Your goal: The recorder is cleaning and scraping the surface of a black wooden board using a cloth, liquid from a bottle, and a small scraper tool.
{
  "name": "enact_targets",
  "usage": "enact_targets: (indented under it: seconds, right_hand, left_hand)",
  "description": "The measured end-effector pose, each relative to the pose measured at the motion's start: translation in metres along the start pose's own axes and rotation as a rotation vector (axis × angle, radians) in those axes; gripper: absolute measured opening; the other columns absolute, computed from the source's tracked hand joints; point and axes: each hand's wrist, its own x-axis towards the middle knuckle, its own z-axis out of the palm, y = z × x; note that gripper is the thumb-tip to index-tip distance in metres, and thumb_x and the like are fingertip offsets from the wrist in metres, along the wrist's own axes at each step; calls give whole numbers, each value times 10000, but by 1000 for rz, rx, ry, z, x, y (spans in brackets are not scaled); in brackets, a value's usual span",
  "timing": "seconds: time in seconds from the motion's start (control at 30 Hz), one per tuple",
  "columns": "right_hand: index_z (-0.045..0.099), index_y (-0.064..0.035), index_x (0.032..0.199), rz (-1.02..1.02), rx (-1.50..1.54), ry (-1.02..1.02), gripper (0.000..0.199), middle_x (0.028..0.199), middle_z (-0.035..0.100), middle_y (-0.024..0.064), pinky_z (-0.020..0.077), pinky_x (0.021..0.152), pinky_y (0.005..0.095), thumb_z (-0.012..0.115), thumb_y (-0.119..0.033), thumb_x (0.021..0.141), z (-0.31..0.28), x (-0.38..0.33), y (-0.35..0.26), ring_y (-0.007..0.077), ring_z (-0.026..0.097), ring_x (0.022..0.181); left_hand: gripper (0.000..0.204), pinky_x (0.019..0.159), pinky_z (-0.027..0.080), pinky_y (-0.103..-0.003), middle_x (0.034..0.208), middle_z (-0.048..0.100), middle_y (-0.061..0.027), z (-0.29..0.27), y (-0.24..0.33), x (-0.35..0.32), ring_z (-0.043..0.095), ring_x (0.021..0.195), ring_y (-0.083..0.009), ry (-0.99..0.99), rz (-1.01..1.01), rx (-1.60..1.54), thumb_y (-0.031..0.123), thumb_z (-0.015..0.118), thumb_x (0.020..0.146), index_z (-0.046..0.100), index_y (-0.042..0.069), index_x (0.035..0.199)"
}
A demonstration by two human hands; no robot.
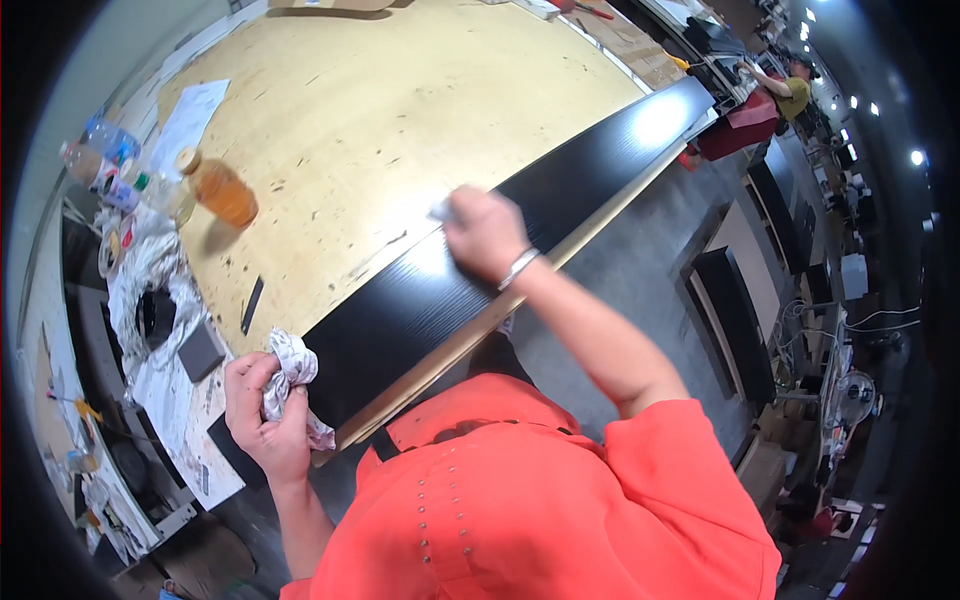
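Note:
A long black wood-grained board (385, 315) lies slantwise along the near edge of the worktable (400, 90). At its left end my left hand (262, 420) is closed around a crumpled white rag (292, 362) with darker stains at its lower end. Over the middle of the board my right hand (485, 238), blurred by motion, is closed with the knuckles up. A small pale bit shows at its fingertips, too smeared to name. Whether that hand touches the surface I cannot tell.
A bottle of amber liquid (222, 190) stands on the table's left, beside clear plastic bottles (112, 140) and a paper sheet (190, 120). A thin black strip (252, 305) and a dark grey block (201, 350) lie nearer. Another person (790, 95) works at the far right.

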Motion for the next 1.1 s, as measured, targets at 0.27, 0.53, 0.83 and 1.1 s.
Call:
enact_targets:
  seconds: [0.27,0.53,0.83,1.1]
  right_hand:
    - [674,-60,856,337,-330,216,196,906,678,169,536,757,451,694,-248,804,-132,86,314,365,658,861]
    - [657,-70,874,-22,64,-207,184,890,663,162,537,779,443,689,-198,746,-121,95,273,355,650,871]
    - [665,-86,774,311,-74,13,122,822,667,175,543,710,465,687,-205,765,-171,144,393,382,656,777]
    - [634,-30,878,25,368,154,176,852,629,136,503,765,424,713,-112,744,-134,95,342,356,611,859]
  left_hand:
    - [368,820,469,-300,957,594,-108,171,44,32,595,893,-221,-71,-112,-10,-144,642,656,632,-16,1001]
    - [354,726,501,-345,959,604,-130,352,63,83,626,829,-300,-269,3,109,-58,602,683,667,23,1021]
    - [329,777,493,-367,925,579,-157,373,69,89,605,847,-338,-300,8,232,-46,570,671,623,1,992]
    - [334,748,498,-383,936,575,-155,376,69,86,604,841,-341,-288,-1,225,-41,573,666,626,17,990]
